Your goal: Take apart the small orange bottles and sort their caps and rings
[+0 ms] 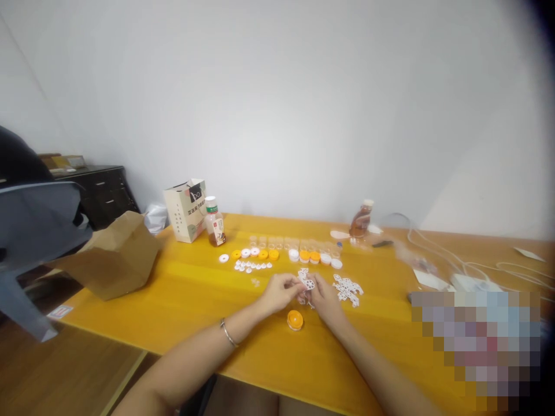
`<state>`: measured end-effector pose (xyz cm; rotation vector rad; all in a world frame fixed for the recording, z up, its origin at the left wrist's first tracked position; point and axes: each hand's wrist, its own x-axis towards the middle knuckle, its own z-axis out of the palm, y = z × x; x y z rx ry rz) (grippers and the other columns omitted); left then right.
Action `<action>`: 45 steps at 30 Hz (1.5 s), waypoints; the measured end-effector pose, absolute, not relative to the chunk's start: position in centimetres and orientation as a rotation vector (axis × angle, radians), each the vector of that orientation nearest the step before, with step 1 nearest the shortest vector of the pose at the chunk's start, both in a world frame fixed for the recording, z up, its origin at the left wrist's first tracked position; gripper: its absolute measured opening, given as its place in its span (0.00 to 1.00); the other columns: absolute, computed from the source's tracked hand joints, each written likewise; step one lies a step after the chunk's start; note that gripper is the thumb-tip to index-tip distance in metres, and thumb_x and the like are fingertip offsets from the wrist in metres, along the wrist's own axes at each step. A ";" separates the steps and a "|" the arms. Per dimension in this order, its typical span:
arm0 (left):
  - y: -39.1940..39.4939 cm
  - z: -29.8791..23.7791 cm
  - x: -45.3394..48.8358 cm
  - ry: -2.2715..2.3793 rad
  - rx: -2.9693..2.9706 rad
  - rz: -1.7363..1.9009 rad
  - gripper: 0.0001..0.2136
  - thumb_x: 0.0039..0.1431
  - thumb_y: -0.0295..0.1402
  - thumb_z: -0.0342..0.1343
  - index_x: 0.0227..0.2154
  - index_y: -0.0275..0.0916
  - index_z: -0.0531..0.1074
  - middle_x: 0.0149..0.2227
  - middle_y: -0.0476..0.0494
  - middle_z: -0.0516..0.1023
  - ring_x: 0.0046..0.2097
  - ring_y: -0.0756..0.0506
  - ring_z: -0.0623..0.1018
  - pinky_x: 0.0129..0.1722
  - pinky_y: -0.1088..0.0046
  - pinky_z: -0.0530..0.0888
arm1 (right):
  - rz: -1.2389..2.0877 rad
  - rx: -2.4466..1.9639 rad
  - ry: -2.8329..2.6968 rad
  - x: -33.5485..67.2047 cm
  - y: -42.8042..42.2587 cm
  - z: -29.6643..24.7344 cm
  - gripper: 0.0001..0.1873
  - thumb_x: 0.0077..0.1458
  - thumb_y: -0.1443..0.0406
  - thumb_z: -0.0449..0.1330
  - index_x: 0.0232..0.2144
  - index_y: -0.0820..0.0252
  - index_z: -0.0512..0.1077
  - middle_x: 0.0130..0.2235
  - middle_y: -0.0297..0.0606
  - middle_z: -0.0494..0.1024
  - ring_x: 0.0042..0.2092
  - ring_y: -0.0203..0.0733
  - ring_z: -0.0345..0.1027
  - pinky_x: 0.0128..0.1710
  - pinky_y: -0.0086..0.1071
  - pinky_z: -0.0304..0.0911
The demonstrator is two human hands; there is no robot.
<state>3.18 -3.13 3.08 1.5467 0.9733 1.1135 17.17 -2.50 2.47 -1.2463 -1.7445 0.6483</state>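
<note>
I log the left hand (280,292) and right hand (327,301) pinching a white lattice piece (307,283) just above the orange cap (295,320). A joined white cluster (347,290) lies right of the cap; small white pieces (252,266) lie unjoined beyond it, leftward.

Two hands (295,294) hold one white lattice piece (307,283), with another (347,290) just right of them; one orange round case (295,319) lies below; upper middle shows six discs (255,253), three yellow, three white, two bottles (214,222), two paper bags (184,211)
</note>
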 end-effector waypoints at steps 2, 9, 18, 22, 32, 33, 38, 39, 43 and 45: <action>-3.3 3.3 3.2 0.964 1.548 1.108 0.16 0.47 0.43 0.56 0.23 0.31 0.70 0.20 0.46 0.73 0.23 0.52 0.72 0.26 0.78 0.69 | 0.625 -1.259 -1.766 17.1 -2.6 2.5 0.10 0.52 0.62 0.44 0.25 0.56 0.62 0.15 0.28 0.65 0.19 0.37 0.60 0.21 0.28 0.55; -3.6 3.9 3.2 0.928 1.421 1.031 0.18 0.46 0.46 0.56 0.23 0.31 0.70 0.21 0.46 0.73 0.22 0.53 0.71 0.24 0.79 0.68 | 0.539 -1.276 -1.804 17.1 -2.7 2.6 0.09 0.52 0.63 0.43 0.26 0.57 0.62 0.17 0.30 0.67 0.21 0.38 0.61 0.23 0.28 0.55; -3.7 4.1 3.0 0.926 1.362 0.983 0.21 0.43 0.49 0.57 0.24 0.31 0.70 0.23 0.44 0.74 0.25 0.52 0.73 0.23 0.80 0.67 | 0.489 -1.297 -1.805 17.1 -2.6 2.4 0.10 0.51 0.63 0.43 0.26 0.57 0.63 0.17 0.30 0.66 0.21 0.38 0.61 0.22 0.28 0.54; -3.9 4.5 2.8 0.903 1.381 0.967 0.20 0.44 0.48 0.57 0.23 0.31 0.70 0.22 0.45 0.74 0.23 0.53 0.72 0.23 0.80 0.66 | 0.551 -1.300 -1.780 17.0 -2.9 2.7 0.12 0.52 0.61 0.43 0.24 0.56 0.63 0.17 0.30 0.66 0.22 0.38 0.61 0.22 0.29 0.54; -3.7 4.2 2.9 0.984 1.439 1.013 0.18 0.47 0.46 0.54 0.26 0.31 0.71 0.23 0.45 0.74 0.20 0.55 0.68 0.15 0.83 0.60 | 0.885 -1.142 -1.709 17.8 -2.4 3.3 0.17 0.53 0.52 0.46 0.23 0.58 0.63 0.17 0.28 0.63 0.21 0.34 0.57 0.21 0.27 0.55; -3.5 4.0 2.6 1.008 1.429 0.993 0.18 0.47 0.46 0.54 0.27 0.32 0.71 0.23 0.45 0.74 0.18 0.56 0.66 0.14 0.84 0.58 | 0.955 -1.106 -1.700 17.8 -2.4 3.4 0.18 0.52 0.51 0.48 0.24 0.58 0.63 0.17 0.28 0.63 0.20 0.34 0.57 0.21 0.27 0.55; -2.6 3.0 1.8 1.007 1.451 0.964 0.18 0.47 0.46 0.55 0.27 0.32 0.71 0.23 0.48 0.73 0.16 0.58 0.63 0.15 0.83 0.61 | 1.182 -1.017 -1.620 17.7 -2.7 4.0 0.21 0.44 0.47 0.54 0.28 0.59 0.65 0.20 0.30 0.68 0.23 0.35 0.62 0.23 0.28 0.58; -2.6 2.9 1.8 1.008 1.460 0.972 0.18 0.47 0.46 0.55 0.27 0.32 0.71 0.23 0.47 0.73 0.16 0.57 0.64 0.15 0.83 0.61 | 1.200 -1.012 -1.602 17.6 -2.8 4.1 0.21 0.43 0.47 0.55 0.28 0.59 0.65 0.20 0.31 0.69 0.23 0.35 0.62 0.23 0.28 0.58; -2.9 3.1 2.2 1.072 1.451 1.038 0.18 0.48 0.46 0.54 0.28 0.32 0.72 0.23 0.47 0.73 0.15 0.58 0.62 0.14 0.83 0.59 | 1.229 -1.008 -1.529 17.5 -3.0 4.6 0.21 0.43 0.47 0.55 0.26 0.59 0.63 0.19 0.30 0.67 0.22 0.35 0.62 0.24 0.28 0.58; -3.1 3.4 2.4 1.082 1.425 1.060 0.19 0.48 0.46 0.54 0.29 0.32 0.72 0.23 0.47 0.73 0.15 0.58 0.62 0.13 0.83 0.59 | 1.229 -1.013 -1.496 17.5 -3.1 4.8 0.20 0.43 0.47 0.55 0.25 0.59 0.63 0.19 0.30 0.67 0.22 0.34 0.61 0.23 0.28 0.57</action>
